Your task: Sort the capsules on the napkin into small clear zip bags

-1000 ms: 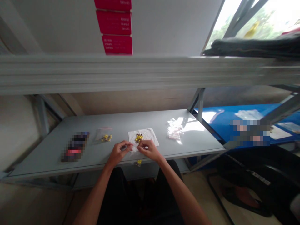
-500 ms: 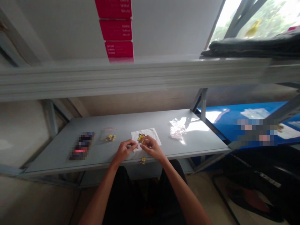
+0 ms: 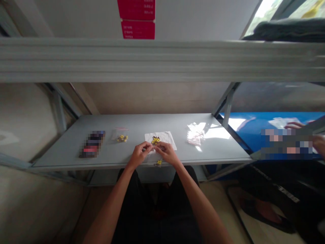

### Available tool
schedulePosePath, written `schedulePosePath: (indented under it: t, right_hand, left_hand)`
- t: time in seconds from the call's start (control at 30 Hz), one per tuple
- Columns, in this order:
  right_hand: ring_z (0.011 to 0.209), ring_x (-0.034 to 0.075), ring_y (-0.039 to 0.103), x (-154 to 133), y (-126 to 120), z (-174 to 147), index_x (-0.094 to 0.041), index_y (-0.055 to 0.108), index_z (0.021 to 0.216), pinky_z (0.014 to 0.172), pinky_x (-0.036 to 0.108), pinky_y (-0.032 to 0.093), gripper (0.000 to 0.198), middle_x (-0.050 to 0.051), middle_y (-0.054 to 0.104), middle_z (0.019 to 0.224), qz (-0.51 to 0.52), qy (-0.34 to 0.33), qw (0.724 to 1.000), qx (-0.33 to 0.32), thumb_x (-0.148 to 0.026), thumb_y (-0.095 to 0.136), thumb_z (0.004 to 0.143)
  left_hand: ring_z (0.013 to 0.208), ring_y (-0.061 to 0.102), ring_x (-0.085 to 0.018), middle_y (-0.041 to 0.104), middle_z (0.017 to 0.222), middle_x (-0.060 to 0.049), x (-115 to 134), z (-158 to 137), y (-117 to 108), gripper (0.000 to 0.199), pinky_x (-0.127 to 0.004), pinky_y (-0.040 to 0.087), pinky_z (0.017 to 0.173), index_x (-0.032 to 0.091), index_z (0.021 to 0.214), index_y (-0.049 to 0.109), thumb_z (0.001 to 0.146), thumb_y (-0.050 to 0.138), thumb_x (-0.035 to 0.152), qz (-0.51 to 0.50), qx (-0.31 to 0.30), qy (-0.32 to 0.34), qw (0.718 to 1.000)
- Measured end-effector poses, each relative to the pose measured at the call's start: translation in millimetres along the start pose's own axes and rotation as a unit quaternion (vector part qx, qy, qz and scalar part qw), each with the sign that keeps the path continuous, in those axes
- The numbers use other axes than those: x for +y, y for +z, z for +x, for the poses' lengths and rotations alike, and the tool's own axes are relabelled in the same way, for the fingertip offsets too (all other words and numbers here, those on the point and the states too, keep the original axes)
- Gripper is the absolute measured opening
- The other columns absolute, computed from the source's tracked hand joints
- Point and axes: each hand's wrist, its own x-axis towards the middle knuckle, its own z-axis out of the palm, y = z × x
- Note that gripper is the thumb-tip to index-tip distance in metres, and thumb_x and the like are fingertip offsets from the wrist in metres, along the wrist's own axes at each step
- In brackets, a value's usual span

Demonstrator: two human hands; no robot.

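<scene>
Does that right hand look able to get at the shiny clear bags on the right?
Probably yes: only the white sheet and grey tabletop seem to lie between the right hand and the clear bags. It sits close beside the left hand, though.

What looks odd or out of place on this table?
Mainly one thing: a few yellow pieces overlap the front edge of the table, apart from the pile on the white sheet, as if hanging over. Whether anything holds them there is too blurred to tell. Nothing looks plainly damaged.
</scene>
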Motion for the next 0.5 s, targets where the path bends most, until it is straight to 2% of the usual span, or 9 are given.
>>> schedulePosePath:
  t: [0.1,0.33,0.5]
  right_hand:
    - [0.076,0.016,0.062,0.7,-0.1,-0.7,-0.017,0.072,0.092,0.069,0.026,0.047,0.033,0.005,0.071,0.086,0.005,0.009,1.0,0.015,-0.048,0.061,0.096]
    - [0.073,0.016,0.06,0.3,-1.2,-1.6,-0.018,0.073,0.089,0.068,0.026,0.046,0.034,0.004,0.07,0.083,-0.012,0.003,1.0,0.0,-0.049,0.061,0.095]
    - [0.069,0.015,0.058,3.1,-0.6,-2.4,-0.017,0.073,0.089,0.065,0.026,0.044,0.034,0.004,0.069,0.08,0.0,0.015,0.999,0.035,-0.05,0.063,0.094]
  left_hand:
    - [0.084,0.064,-0.018,0.069,0.085,-0.003,-0.9,-0.5,0.9,0.03,-0.027,0.048,0.079,0.019,0.086,0.067,0.093,0.059,0.047,-0.01,0.023,-0.006,1.0]
    - [0.083,0.063,-0.018,0.07,0.085,-0.003,2.7,0.6,3.7,0.03,-0.027,0.048,0.078,0.018,0.086,0.068,0.092,0.06,0.046,-0.005,-0.01,-0.002,1.0]
    - [0.082,0.063,-0.018,0.07,0.082,-0.002,2.9,-1.4,-0.7,0.03,-0.028,0.047,0.081,0.019,0.082,0.067,0.093,0.06,0.046,-0.027,0.046,-0.006,0.999]
